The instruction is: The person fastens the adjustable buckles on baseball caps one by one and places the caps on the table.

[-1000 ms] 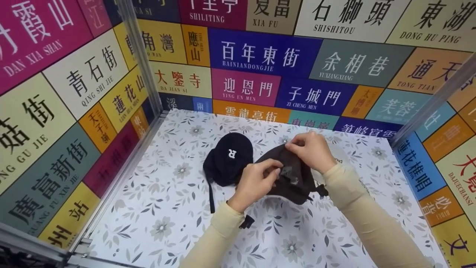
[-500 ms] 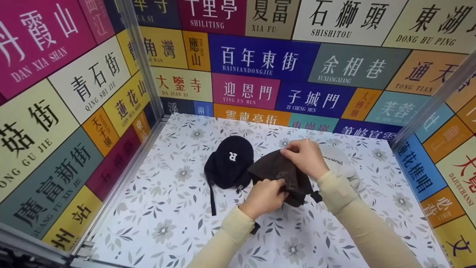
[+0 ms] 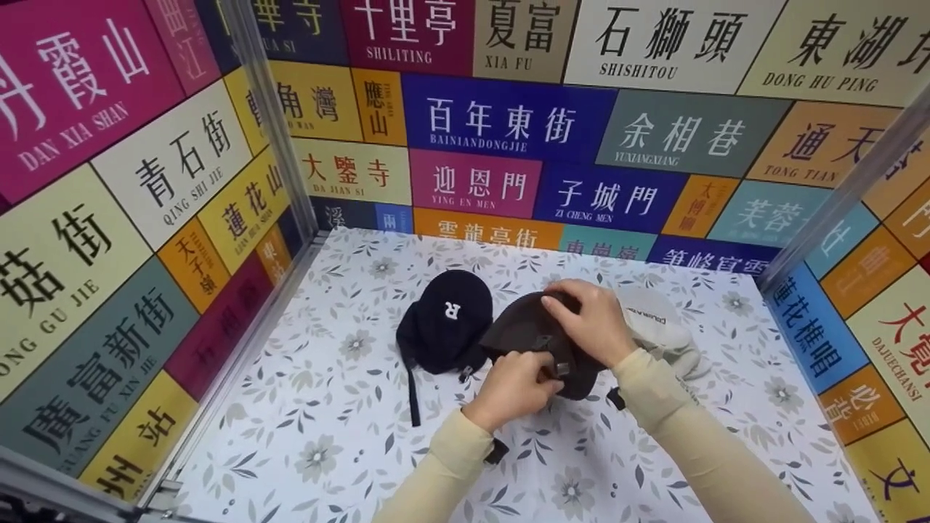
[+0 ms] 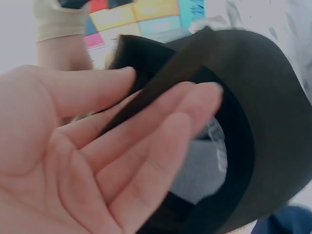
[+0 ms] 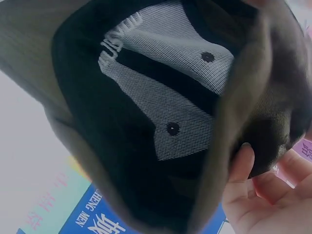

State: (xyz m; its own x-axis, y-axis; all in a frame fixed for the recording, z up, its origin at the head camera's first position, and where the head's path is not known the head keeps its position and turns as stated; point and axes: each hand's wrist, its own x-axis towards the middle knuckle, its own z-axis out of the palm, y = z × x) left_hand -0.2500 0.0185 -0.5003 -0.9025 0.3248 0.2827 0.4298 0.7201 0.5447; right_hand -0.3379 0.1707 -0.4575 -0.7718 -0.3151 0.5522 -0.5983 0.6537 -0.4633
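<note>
A dark brown cap is held up by both hands over the table, between two other caps. My left hand pinches a strip of its edge between thumb and fingers. In the left wrist view the cap's opening and dark brim show beyond that hand. My right hand grips the crown from the far side, thumb toward me. The right wrist view looks into the cap at its pale mesh lining, with the right hand holding the fabric at lower right.
A navy cap with a white letter and a hanging strap lies left of the hands. A light grey cap lies to the right, partly behind the right arm. The table has a floral cover; sign-printed walls enclose it.
The brown cap has been turned, its brim now toward the left. My left hand has shifted lower on its edge. My right hand has gone from a fingertip pinch to a fuller grip.
</note>
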